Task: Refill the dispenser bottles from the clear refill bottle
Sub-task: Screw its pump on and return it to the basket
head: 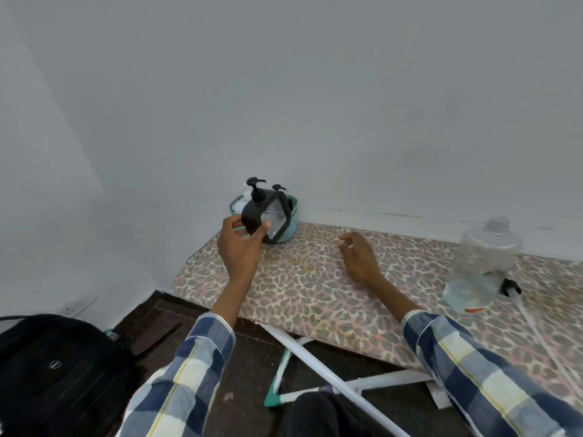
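Observation:
My left hand [240,247] grips a black dispenser bottle [263,216] with a clear textured panel and a black pump head, tilted and lifted just in front of a teal basket [291,222]. In the basket stand another black pump bottle [279,188] and a white bottle [242,198]. My right hand [359,255] hovers over the board with fingers loosely curled, holding nothing. The clear refill bottle [482,263] stands uncapped at the right, with a little liquid at its bottom.
Everything rests on a leopard-print ironing board [315,288] against a grey wall. A black pump piece with a white tube [512,290] lies beside the refill bottle. A black backpack [56,370] sits on the dark floor at lower left; the board's white legs [318,354] show below.

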`<act>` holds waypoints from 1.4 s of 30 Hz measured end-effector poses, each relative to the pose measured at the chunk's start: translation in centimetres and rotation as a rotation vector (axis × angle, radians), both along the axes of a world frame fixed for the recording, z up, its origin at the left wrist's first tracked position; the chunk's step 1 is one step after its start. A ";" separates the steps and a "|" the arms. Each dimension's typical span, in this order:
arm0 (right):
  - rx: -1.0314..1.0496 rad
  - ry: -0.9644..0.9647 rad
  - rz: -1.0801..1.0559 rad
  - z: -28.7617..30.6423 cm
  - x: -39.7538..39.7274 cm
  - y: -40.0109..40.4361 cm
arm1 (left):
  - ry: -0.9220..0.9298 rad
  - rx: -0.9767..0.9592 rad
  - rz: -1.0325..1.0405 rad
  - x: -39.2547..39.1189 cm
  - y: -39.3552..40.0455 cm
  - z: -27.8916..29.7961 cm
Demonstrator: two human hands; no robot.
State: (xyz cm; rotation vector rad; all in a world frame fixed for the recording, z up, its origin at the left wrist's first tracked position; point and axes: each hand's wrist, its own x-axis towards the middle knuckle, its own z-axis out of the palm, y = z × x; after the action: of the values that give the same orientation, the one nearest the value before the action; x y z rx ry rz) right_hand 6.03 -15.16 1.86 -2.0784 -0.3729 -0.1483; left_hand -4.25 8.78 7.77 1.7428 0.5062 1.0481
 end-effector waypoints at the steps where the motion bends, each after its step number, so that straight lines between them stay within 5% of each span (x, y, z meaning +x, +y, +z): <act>1: -0.017 -0.016 -0.023 -0.6 0.5 0.0 | -0.010 -0.002 0.021 0.6 0.8 0.5; 11: -0.205 -0.163 -0.045 -3.7 3.1 0.0 | -0.018 0.034 0.136 7.0 3.5 2.9; 42: -0.148 -0.136 -0.008 -3.9 3.2 -0.3 | 0.048 0.282 0.121 10.5 5.5 2.4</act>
State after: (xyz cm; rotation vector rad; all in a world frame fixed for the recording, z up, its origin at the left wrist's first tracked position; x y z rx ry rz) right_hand 9.21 -15.46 -2.07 -2.2221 -0.4703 -0.2751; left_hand 6.26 14.25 10.15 2.0090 0.5181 1.2121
